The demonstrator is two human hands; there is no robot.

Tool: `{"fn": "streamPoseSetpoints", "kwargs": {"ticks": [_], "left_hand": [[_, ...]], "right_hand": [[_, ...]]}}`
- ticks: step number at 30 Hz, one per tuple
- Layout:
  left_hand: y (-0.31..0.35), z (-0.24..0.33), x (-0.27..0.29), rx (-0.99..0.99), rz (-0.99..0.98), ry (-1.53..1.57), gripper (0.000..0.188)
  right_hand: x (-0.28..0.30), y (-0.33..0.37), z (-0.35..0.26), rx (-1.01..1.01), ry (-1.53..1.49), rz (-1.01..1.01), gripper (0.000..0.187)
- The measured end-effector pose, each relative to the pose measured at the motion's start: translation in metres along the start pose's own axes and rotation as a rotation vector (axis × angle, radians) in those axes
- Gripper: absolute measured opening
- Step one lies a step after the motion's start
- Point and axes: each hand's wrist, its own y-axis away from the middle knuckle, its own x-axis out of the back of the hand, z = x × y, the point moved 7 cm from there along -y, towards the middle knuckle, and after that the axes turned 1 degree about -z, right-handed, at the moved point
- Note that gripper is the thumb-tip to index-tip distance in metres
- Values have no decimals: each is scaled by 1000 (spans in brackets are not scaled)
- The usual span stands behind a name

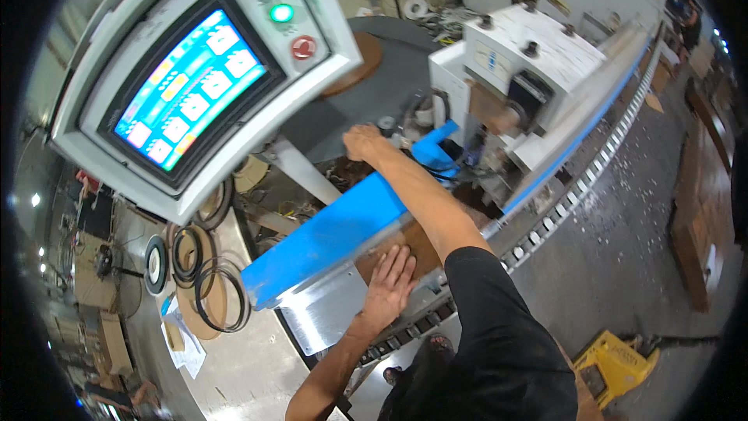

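Note:
My left hand [389, 284] lies with fingers stretched out, pressing on a brown wooden board [423, 248] at the near side of a long machine. The board sits against a blue guard rail [331, 235]. My right arm reaches across that rail, over the board. Beyond it, my right hand [364, 143] is closed, its fingers curled down. What they hold, if anything, is hidden. Close to the right hand are a small round metal part [386, 122] and a blue bracket [436, 152] with dark cables.
A control panel [191, 93] with a lit screen and buttons overhangs the left. The white machine housing [530, 47] and roller track [580, 187] run to the far right. Coils of edge strip [222, 288] lie at left. A yellow pallet jack [619, 366] and wooden boards [697, 210] stand right.

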Motion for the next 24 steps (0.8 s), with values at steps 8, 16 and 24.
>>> {"fn": "streamPoseSetpoints", "kwargs": {"ticks": [8,16,24], "left_hand": [[-44,-4,-62,227,161,1045,52],[-63,27,-38,-54,226,104,56],[89,198,-20,-363,-68,628,46]], "right_hand": [[66,272,-60,431,-584,1198,38],[-119,558,-15,-366,-609,1017,32],[-490,812,-146,-1161,-910,184,46]]}}
